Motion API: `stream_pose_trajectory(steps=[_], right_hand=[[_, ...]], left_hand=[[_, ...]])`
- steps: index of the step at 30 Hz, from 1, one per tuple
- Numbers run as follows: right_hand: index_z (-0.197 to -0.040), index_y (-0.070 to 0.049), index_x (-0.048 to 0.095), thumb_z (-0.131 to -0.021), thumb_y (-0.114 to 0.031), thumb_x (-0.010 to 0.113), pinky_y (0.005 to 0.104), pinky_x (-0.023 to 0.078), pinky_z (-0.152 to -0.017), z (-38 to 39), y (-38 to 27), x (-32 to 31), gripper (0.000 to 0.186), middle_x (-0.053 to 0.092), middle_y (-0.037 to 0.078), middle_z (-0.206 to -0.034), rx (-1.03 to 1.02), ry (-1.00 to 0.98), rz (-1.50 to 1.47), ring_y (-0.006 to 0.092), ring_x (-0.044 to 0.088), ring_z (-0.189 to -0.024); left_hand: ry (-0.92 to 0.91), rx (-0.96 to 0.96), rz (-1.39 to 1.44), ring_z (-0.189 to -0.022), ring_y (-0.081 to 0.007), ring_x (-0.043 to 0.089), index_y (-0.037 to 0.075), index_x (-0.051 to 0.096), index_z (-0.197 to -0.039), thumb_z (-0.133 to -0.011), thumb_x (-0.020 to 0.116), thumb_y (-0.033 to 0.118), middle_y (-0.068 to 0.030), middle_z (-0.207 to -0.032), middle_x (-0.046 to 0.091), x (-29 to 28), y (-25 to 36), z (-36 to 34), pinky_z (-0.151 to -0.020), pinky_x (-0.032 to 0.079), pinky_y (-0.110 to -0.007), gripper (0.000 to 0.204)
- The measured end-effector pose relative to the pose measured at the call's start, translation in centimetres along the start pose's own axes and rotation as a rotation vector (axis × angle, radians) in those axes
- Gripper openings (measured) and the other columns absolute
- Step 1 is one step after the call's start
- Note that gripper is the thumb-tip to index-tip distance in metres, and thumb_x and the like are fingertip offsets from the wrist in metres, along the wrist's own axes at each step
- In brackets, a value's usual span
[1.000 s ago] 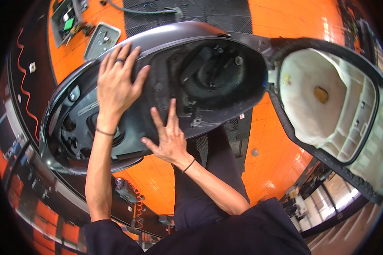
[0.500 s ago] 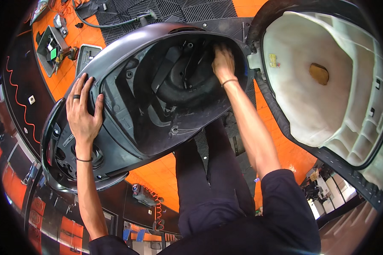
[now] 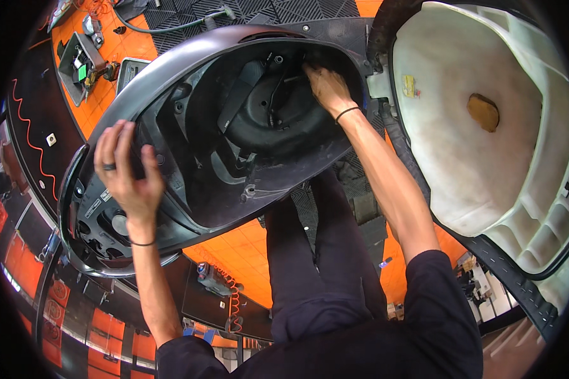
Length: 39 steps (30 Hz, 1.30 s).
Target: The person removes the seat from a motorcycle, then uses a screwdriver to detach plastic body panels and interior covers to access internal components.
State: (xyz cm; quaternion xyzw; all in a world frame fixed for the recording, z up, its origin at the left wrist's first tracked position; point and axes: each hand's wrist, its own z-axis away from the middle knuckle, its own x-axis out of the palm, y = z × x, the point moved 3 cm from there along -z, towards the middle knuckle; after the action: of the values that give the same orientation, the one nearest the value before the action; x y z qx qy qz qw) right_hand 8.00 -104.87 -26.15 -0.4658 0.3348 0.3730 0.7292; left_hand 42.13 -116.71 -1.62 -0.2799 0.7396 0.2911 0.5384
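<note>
**My right hand [image 3: 327,87] inside the seat compartment [image 3: 278,140], my left hand [image 3: 131,180] over its near-left edge**

At the far left, a grey bin [image 3: 66,77] with tools rests on the orange floor [image 3: 234,262], with a flat tray [image 3: 124,79] just beside it; probably they are put there to be near, but out of the way of my feet. Next comes my left hand. It is open, the fingers apart and slightly bent, above the dark end of the scooter body [image 3: 152,79]. Because of blur I cannot tell if it touches; perhaps it is there for balance.

In the middle, the black compartment of the scooter lies uncovered. My right hand reaches down at its right end, palm side hidden. The fingertips are in the dark, so I cannot tell if they grip something.

To the right, beyond the hinge [image 3: 379,85], the seat [image 3: 461,158] is folded back, pale underside showing, I suppose so that my arm can enter freely.
</note>
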Motion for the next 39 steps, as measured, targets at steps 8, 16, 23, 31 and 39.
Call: stream_pose_trajectory(steps=[8, 16, 23, 31, 39], right_hand=[[-0.118, -0.001, 0.064, -0.091, -0.011, 0.063, 0.0574, 0.057, -0.085, 0.9, 0.4, 1.4, 0.029, 0.071, 0.030, -0.101, 0.232, 0.093, -0.070, 0.0517, 0.068, -0.095], [-0.115, 0.002, 0.070, -0.089, -0.010, 0.067, 0.0530, 0.056, -0.095, 4.3, -0.8, -0.4, 0.029, 0.071, 0.032, -0.110, 0.487, -0.177, -0.131, 0.0485, 0.068, -0.110], [-0.116, -0.001, 0.075, -0.093, -0.008, 0.061, 0.0477, 0.056, -0.101, 4.2, -2.9, 5.1, 0.027, 0.071, 0.027, -0.120, 0.607, -0.440, -0.070, 0.0407, 0.068, -0.117], [-0.124, 0.007, 0.061, -0.085, 0.000, 0.071, 0.0451, 0.069, -0.071, 6.1, 0.1, 11.6, 0.041, 0.070, 0.028, -0.119, 0.893, -0.290, -0.647, 0.0422, 0.076, -0.092], [-0.106, 0.011, 0.064, -0.088, -0.005, 0.063, 0.0512, 0.066, -0.068, 6.4, 3.8, 12.0, 0.024, 0.074, 0.027, -0.106, 0.687, -0.424, -0.403, 0.0417, 0.077, -0.080]], left_hand=[[-0.322, 0.313, 0.449, -0.124, -0.0307, 0.061, 0.009, 0.073, -0.111, -0.077, 0.080, 0.011, -0.0089, -0.125, 0.066, 6.0, 13.7, 1.9, -0.108, 0.050, -0.047, 0.035], [0.193, -0.046, -0.010, -0.125, -0.0360, 0.061, 0.001, 0.071, -0.125, -0.099, 0.058, 0.009, -0.0158, -0.130, 0.068, -2.8, 4.9, -0.8, -0.113, 0.044, -0.052, 0.030], [-0.069, -0.289, -0.128, -0.155, -0.0345, 0.032, 0.017, 0.051, -0.155, -0.110, 0.047, 0.030, -0.0106, -0.164, 0.042, 0.4, -4.1, 3.8, -0.125, 0.019, -0.052, 0.048], [-0.091, -0.286, -0.135, -0.152, -0.0327, 0.036, 0.015, 0.049, -0.155, -0.099, 0.061, 0.048, -0.0127, -0.162, 0.045, 0.3, -3.6, 3.8, -0.124, 0.020, -0.052, 0.066], [-0.089, -0.278, -0.085, -0.145, -0.0301, 0.043, 0.009, 0.050, -0.152, -0.076, 0.079, 0.067, -0.0110, -0.151, 0.053, 1.1, -3.5, 2.5, -0.124, 0.020, -0.051, 0.100]])
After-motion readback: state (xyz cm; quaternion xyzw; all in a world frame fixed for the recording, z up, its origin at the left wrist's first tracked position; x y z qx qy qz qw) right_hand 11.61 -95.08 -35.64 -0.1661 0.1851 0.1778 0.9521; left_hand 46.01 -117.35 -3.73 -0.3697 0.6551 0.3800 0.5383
